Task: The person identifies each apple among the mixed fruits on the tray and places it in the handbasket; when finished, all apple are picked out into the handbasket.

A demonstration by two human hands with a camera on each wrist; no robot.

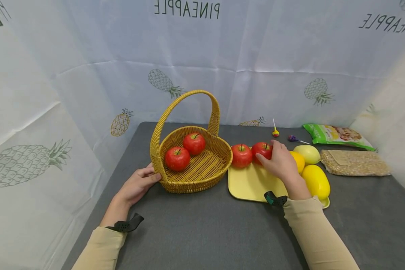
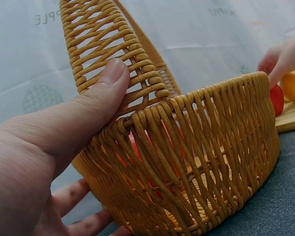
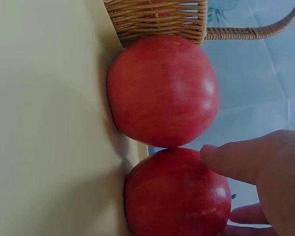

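A woven wicker basket [image 1: 195,183] with a tall arched handle stands on the table, two red apples inside. My left hand [image 1: 140,186] holds its left end. In the left wrist view the thumb [image 2: 96,108] lies against the handle's base, while the fingers reach behind the wall. On the yellow tray [image 1: 249,187], two more red apples sit side by side at the far left. The left one [image 1: 241,156] is close to the basket. Around the other apple [image 1: 261,152] is my right hand [image 1: 281,162]; its thumb touches the skin in the right wrist view.
Yellow fruits, among them an oblong one [image 1: 316,182] and a pale round one [image 1: 307,154], lie at the tray's right. Behind are a yellow lollipop [image 1: 275,132], a purple lollipop [image 1: 292,138] and a green packet [image 1: 339,137]. A bag of grains [image 1: 355,162] lies far right.
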